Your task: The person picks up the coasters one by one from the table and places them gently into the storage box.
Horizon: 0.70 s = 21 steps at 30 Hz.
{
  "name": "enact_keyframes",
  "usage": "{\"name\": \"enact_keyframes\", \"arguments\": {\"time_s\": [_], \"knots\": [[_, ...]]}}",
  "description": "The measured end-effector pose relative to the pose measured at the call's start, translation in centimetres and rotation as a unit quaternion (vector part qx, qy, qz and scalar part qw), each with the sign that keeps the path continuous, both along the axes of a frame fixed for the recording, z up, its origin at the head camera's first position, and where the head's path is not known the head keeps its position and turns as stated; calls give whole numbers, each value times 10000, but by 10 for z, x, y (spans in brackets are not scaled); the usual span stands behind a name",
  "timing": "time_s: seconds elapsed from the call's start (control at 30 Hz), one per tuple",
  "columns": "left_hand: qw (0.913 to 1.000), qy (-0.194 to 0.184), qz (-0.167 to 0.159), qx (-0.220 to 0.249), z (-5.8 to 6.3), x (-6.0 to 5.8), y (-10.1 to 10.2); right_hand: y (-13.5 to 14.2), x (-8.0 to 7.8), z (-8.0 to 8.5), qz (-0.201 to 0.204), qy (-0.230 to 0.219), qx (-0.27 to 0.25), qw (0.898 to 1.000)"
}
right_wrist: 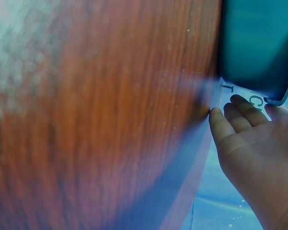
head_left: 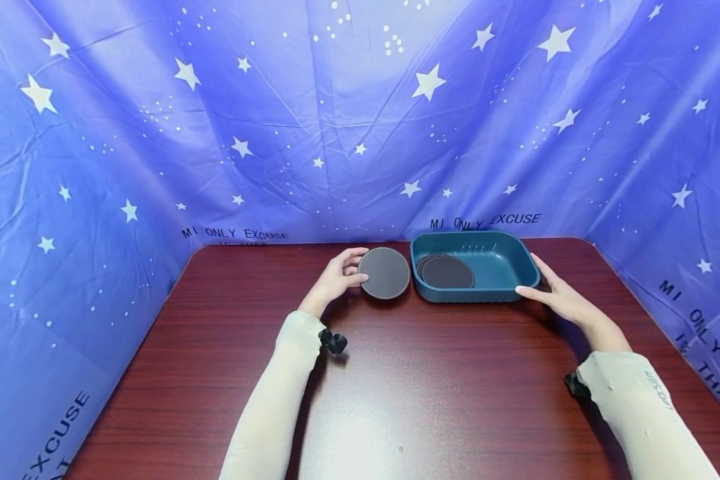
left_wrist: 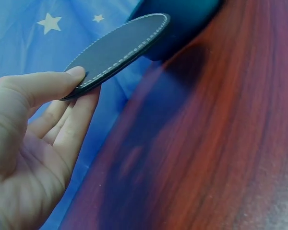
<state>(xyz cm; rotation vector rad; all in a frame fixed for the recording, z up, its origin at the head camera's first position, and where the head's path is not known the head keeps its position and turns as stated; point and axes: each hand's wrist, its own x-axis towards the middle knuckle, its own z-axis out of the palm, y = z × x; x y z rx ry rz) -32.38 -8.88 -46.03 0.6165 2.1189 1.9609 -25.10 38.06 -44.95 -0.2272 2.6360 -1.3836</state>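
Observation:
My left hand pinches a round dark coaster at its left edge, just left of the teal basin. In the left wrist view, the thumb lies on top of the coaster, the fingers are beneath, and its pale stitched rim shows. The coaster is held up over the table, casting a shadow. Several similar coasters overlap at the left end inside the basin. My right hand grips the basin's front right corner, thumb at the front rim and index finger along the right side; its other fingers stretch out below.
The reddish-brown wooden table reflects a bright glare near the front. A blue curtain with white stars hangs behind the table and along both sides. The basin stands close to the back edge. Black straps with small devices sit at both wrists.

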Motion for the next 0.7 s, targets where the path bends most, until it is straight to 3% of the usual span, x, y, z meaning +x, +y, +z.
{"name": "enact_keyframes", "arguments": {"time_s": [0.3, 0.7], "knots": [[9993, -40, 3, 372, 9, -1, 2, 1, 0, 0, 19, -53, -6, 10000], [9993, 44, 97, 353, 25, -3, 29, -1, 1, 2, 11, -49, 126, 9999]]}}
